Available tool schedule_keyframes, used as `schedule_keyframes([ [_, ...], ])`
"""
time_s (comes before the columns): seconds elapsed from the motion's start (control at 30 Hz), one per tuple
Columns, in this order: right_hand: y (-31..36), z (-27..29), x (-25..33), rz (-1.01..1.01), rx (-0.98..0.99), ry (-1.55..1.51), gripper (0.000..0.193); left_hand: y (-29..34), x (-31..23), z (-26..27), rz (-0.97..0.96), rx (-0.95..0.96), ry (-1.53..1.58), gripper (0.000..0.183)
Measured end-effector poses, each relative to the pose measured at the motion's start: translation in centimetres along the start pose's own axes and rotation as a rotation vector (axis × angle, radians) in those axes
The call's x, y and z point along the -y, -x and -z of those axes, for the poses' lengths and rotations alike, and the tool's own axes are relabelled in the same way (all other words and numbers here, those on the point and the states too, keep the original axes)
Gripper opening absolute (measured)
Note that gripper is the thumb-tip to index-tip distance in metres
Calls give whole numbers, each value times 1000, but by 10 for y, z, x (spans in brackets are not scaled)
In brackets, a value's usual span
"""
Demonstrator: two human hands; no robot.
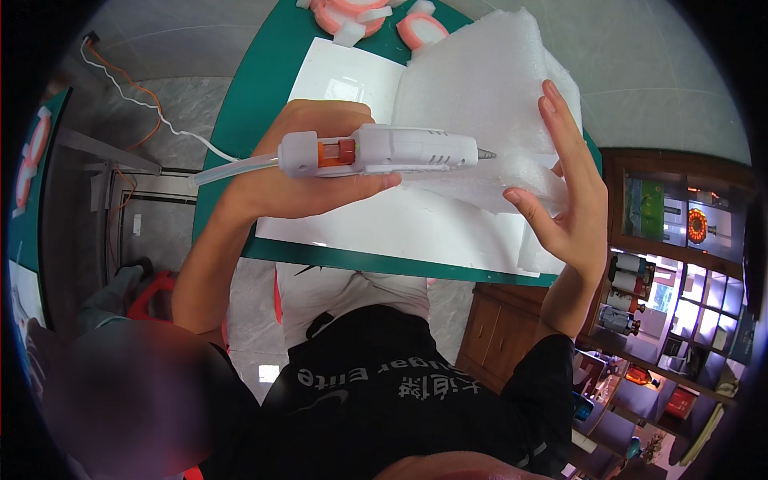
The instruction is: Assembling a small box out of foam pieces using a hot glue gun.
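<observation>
Gripping a smooth, tapered glue gun [412, 150], centre: left hand [300, 192]. Right hand [578, 188] spread open against grainy white foam [480, 84], right of centre.

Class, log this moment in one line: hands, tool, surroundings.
left hand: holding white glue gun | right hand: open at right edge of white foam | nozzle: pointing right | nearby: green table, pink round pieces

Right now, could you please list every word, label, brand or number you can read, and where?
Black shirt: white lettering, upside down in this view; I won't copy its wording.
White glue gun: no legible text.
Red box at lower right: any print too small to read.
</observation>
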State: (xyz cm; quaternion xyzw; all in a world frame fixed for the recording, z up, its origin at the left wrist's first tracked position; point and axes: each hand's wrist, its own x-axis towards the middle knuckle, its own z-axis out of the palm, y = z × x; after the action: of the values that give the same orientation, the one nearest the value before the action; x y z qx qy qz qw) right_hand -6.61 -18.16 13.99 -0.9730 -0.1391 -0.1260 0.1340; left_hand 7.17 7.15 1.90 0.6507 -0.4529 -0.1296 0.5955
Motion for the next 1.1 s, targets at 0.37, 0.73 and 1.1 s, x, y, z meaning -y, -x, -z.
schedule_keyframes([
  [0.37, 0, -1, -4, 88, -23, 41, 78, 0, 0, 4, -6, 32, -12, 28],
  [0.73, 1, -2, -2, 82, -43, 68, 70, 9, 3, 13, -40, -3, -25, 27],
  [1.1, 2, -20, 17, 57, -145, 260, 83, 20, 9, 12, -76, -76, -15, 25],
])
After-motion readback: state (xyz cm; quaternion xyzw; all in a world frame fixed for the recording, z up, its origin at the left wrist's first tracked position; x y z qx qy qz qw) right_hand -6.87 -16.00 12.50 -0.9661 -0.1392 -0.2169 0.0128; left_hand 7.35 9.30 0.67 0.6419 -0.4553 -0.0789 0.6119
